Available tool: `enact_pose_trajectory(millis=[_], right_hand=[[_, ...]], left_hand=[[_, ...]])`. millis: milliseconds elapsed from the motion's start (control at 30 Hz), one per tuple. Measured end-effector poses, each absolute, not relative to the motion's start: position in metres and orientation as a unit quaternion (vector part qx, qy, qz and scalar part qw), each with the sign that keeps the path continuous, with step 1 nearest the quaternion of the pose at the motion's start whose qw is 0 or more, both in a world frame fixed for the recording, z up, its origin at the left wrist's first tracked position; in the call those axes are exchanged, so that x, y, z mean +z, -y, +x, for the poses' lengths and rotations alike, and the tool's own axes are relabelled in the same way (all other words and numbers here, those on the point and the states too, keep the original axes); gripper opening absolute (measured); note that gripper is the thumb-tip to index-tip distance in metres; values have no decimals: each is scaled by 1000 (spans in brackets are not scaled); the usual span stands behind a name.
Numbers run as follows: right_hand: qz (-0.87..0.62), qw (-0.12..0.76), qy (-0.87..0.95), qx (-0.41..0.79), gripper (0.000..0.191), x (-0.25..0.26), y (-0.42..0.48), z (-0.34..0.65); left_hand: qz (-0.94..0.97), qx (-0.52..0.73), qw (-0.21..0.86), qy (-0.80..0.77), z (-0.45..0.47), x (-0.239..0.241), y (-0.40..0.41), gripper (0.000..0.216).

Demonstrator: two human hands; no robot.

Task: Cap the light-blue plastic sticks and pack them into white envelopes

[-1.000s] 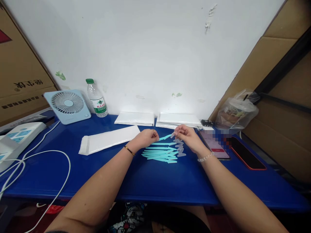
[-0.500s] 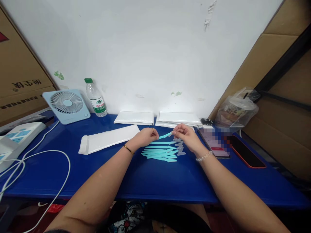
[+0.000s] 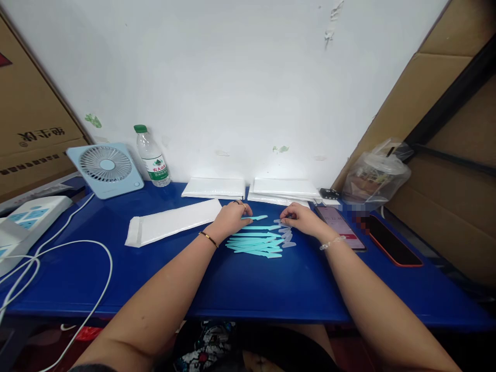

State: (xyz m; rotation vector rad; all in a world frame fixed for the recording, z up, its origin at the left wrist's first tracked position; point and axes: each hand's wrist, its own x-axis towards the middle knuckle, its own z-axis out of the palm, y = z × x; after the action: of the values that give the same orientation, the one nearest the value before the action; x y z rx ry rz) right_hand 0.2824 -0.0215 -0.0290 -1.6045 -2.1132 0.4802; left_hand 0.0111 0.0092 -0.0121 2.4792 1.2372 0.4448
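Several thin teal plastic sticks (image 3: 253, 242) lie side by side on the blue table (image 3: 248, 289), with several small clear caps (image 3: 287, 237) in a row at their right ends. My left hand (image 3: 231, 219) rests low at the left end of the topmost teal stick (image 3: 258, 218), fingers curled round that end. My right hand (image 3: 303, 217) is down on the table at the top of the cap row, fingers bent and pinched at a clear cap.
A white padded envelope (image 3: 174, 221) lies left of my hands, two stacks of them (image 3: 215, 188) against the wall. A small fan (image 3: 105, 169), a water bottle (image 3: 152, 156), white cables (image 3: 58, 253), two phones (image 3: 341, 221), and a plastic bag (image 3: 375, 175) ring the workspace.
Both hands dropped from holding a teal stick in the air between them down onto the table; the stick now lies flat at the top of the row.
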Motion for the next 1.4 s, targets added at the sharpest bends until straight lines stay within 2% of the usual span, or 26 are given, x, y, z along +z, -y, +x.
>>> enact_pose_trajectory(millis=[133, 367, 433, 633, 1100, 1167, 1267, 1400], right_hand=[[-582, 209, 764, 183, 12, -30, 21, 279], [-564, 212, 790, 113, 9, -26, 25, 270], [-582, 220, 771, 138, 10, -21, 28, 269], [-552, 261, 726, 315, 16, -5, 36, 275], [-526, 294, 720, 343, 20, -6, 38, 254], [-530, 315, 716, 328, 20, -6, 37, 253], [-563, 333, 717, 241, 20, -7, 33, 264], [-614, 248, 735, 144, 16, -7, 30, 288]], left_hand=[[902, 100, 177, -380, 16, -3, 3, 29], [901, 58, 169, -396, 26, -5, 12, 12], [892, 66, 184, -407, 25, -6, 11, 12], [854, 136, 202, -460, 13, -2, -1, 16], [855, 162, 187, -456, 15, 0, -1, 15], [849, 177, 178, -465, 15, -2, -3, 14], [833, 176, 192, -488, 13, -7, -9, 16], [841, 142, 192, -486, 12, -14, -13, 13]])
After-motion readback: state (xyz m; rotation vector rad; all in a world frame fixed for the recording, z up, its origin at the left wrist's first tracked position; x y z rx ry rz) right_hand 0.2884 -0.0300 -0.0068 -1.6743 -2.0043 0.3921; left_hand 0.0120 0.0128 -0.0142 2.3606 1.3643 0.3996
